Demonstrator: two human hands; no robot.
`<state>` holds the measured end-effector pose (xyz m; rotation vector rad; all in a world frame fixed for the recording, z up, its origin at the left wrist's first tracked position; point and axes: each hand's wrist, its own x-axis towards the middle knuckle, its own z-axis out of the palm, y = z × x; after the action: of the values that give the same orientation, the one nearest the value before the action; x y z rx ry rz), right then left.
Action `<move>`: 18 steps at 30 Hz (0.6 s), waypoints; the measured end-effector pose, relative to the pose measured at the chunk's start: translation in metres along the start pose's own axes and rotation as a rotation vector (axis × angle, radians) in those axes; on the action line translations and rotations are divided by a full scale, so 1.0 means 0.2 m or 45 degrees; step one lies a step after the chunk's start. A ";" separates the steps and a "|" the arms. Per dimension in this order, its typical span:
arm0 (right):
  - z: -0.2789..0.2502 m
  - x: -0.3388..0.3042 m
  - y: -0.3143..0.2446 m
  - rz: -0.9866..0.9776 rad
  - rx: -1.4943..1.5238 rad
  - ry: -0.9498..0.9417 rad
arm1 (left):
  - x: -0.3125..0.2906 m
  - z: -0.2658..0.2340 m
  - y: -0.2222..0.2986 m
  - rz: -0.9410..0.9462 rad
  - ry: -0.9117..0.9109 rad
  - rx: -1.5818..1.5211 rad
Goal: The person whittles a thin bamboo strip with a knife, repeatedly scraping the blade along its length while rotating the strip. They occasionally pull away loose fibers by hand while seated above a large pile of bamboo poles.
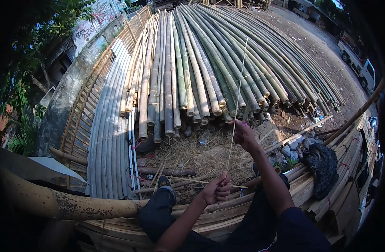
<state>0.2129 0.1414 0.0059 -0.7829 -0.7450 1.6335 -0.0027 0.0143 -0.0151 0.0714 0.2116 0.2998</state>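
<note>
A long, thin bamboo strip (240, 84) slants up between my two hands and past them toward the bamboo poles. My left hand (217, 189) is closed in a fist round its lower end, above my lap. Farther up and to the right, the fingers of my right hand (244, 135) pinch the same strip. A small pink-purple bit shows at those fingers; whatever it belongs to is mostly hidden. My legs in dark trousers lie below, with one shoe (163, 182) resting among scraps.
A large stack of bamboo poles (184, 84) fans out ahead. Corrugated sheets (110, 113) and a bamboo fence (85, 101) line the left. A thick bamboo pole (75, 204) crosses near me. Shavings (192, 151) litter the ground. Split bamboo (348, 185) and a dark cloth-like bundle (321, 172) lie right.
</note>
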 end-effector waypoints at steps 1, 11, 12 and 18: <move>-0.01 0.00 -0.01 -0.008 0.053 -0.051 | 0.00 0.00 0.02 -0.025 -0.092 0.014; 0.00 0.02 0.13 0.130 -0.225 -0.093 | 0.04 0.00 0.10 0.331 0.166 0.078; 0.00 0.01 0.14 0.133 -0.225 -0.092 | 0.04 -0.02 0.11 0.426 0.282 0.170; 0.11 -0.05 0.25 0.003 -2.030 -0.180 | 0.01 -0.02 0.13 0.566 0.499 0.304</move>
<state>0.1691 0.1208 -0.0205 -1.7024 -2.1782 0.8073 -0.0086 0.0400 -0.0169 0.2993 0.6240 0.7318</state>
